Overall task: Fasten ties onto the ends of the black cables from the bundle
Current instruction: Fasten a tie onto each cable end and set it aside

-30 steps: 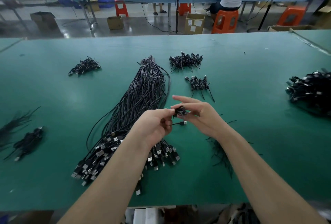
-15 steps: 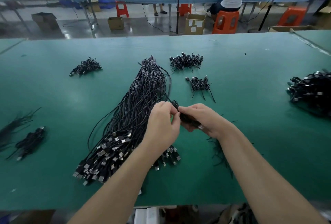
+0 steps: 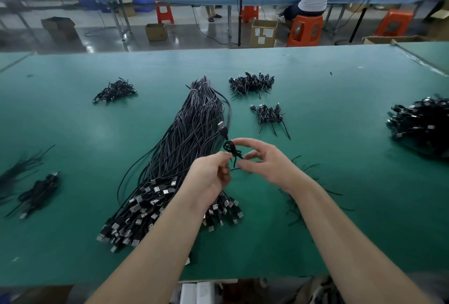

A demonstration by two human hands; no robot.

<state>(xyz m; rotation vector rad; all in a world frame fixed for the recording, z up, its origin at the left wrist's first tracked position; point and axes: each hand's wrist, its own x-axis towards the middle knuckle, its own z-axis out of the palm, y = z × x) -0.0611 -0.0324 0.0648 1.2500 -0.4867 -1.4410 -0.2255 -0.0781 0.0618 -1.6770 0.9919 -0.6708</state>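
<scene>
We take the big cable bundle (image 3: 184, 158) as our landmark; it runs from mid-counter back to our near edge, plugs fanned toward us. Just right of its middle, above the green counter (image 3: 340, 158), our left hand (image 3: 209, 177) and right hand (image 3: 264, 165) meet. The left grip is pinched together on a thin black tie (image 3: 234, 160); the right grip is clamped on a small coiled cable (image 3: 229, 146), whose plug (image 3: 222, 127) sticks up beside the bundle. Right of the bundle lie two small piles of tied cables (image 3: 251, 84) (image 3: 269, 115), with bare green between them and the far-right heap (image 3: 422, 124). Loose ties (image 3: 303, 197) lie under our right wrist. Left of the bundle sits another small pile (image 3: 114, 91), open counter around it.
</scene>
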